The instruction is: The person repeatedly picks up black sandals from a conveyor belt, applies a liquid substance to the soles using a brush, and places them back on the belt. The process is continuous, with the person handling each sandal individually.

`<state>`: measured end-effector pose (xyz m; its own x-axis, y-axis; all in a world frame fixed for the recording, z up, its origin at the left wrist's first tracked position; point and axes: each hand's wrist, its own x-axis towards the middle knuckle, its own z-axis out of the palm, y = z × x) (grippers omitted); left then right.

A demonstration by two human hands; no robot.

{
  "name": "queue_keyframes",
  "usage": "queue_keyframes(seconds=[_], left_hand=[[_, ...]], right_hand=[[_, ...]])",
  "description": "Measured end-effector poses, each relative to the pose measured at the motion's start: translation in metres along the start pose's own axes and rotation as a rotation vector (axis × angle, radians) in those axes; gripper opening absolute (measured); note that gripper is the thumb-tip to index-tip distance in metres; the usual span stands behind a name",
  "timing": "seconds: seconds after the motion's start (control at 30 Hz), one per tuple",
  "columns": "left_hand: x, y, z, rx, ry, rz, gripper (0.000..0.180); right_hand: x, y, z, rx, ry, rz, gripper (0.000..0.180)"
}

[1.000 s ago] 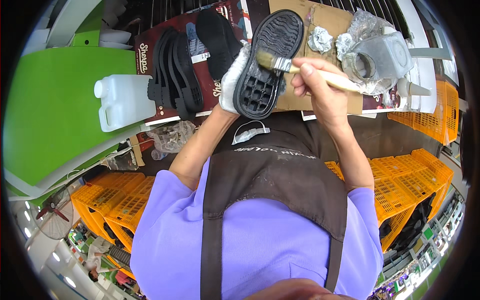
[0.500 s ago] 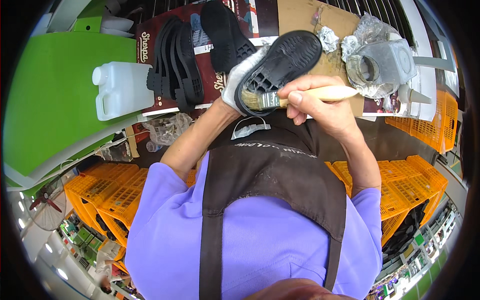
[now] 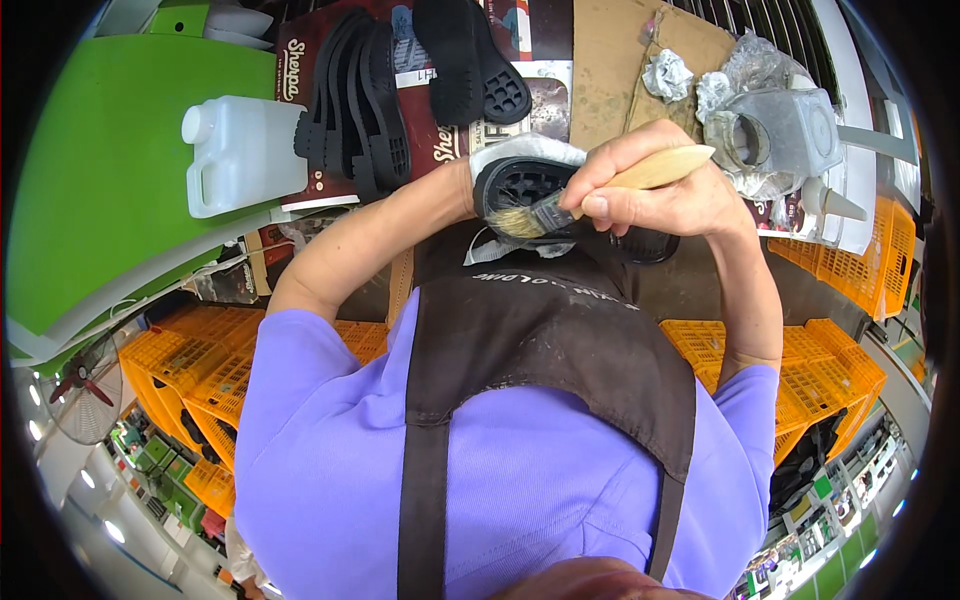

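Note:
A black shoe sole (image 3: 490, 185) with a grid of hollows in its heel is held by my left hand (image 3: 525, 150), which wears a white glove and is wrapped round the far edge. My right hand (image 3: 690, 200) grips a flat paintbrush (image 3: 655, 170) by its pale wooden handle. Its bristles touch the near rim of the sole's heel. The toe end reaches right, partly hidden behind my right hand. Beyond my hands lie two more soles (image 3: 460, 65), overlapping. Left of them several black soles (image 3: 350, 105) stand in a row.
A white jug (image 3: 250, 155) stands at the left beside a green surface (image 3: 150, 150). At the right are a clear wide-mouthed plastic container (image 3: 790, 125), crumpled white wads (image 3: 667, 76) and a squeeze bottle (image 3: 830, 200). Orange crates (image 3: 800, 370) flank me below the bench.
The sole has turned clockwise, its toe swinging from far right down toward my apron. The brush remains at the heel, now at its near rim, and my right hand has moved slightly farther out.

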<state>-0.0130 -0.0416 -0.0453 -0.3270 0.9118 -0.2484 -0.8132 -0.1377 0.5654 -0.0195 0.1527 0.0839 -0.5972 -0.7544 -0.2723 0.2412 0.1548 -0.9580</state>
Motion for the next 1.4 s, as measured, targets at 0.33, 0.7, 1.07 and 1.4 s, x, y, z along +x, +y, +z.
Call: queue_keyframes(seconds=[0.33,0.7,1.07,1.4], left_hand=[[-0.011,0.032,0.009,-0.513,0.158,-0.212,0.032],[-0.014,0.041,0.013,-0.52,0.267,0.038,0.04],[-0.007,0.034,0.014,-0.5,0.151,0.143,0.039],[-0.008,0.038,0.008,-0.51,0.075,0.267,0.033]], right_hand=[[-0.025,0.012,-0.033,-0.36,-0.012,-0.069,0.016],[-0.061,-0.007,-0.032,-0.483,0.334,-0.317,0.013],[-0.039,0.048,-0.014,-0.353,0.804,-0.087,0.014],[-0.033,0.032,0.013,-0.791,0.832,-0.352,0.014]])
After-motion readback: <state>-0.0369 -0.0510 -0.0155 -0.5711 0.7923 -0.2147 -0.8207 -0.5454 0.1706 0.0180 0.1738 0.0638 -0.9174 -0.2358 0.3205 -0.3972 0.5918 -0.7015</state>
